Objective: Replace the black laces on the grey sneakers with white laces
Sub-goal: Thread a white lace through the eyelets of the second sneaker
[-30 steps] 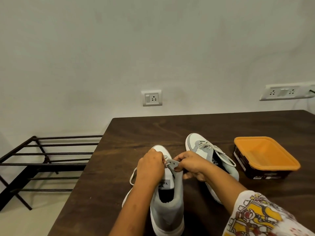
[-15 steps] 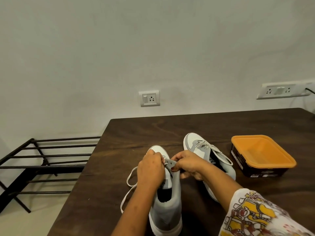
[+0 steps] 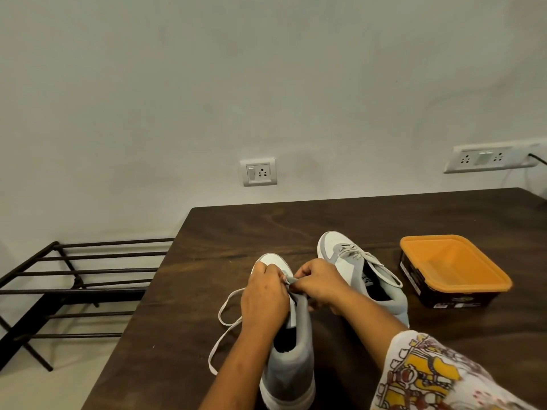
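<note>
Hands meet over near sneaker [image 3: 291,365] on table [image 3: 207,232]. We see left hand [image 3: 265,294] curled on white lace [image 3: 226,324], right hand [image 3: 318,282] pinching its grey flap; knuckles hide eyelets. Second sneaker [image 3: 355,267] and orange tub [image 3: 453,267] sit right, metal rack [image 3: 74,279] left.

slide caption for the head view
Left hand feeds a white lace into the near grey sneaker, held by the right hand; the other sneaker is already laced white.

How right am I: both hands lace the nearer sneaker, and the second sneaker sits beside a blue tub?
Nearly: the head view shows the tub is orange, not blue. Left hand and right hand do thread a white lace into the nearer sneaker; the second sneaker sits beside that tub.
</note>
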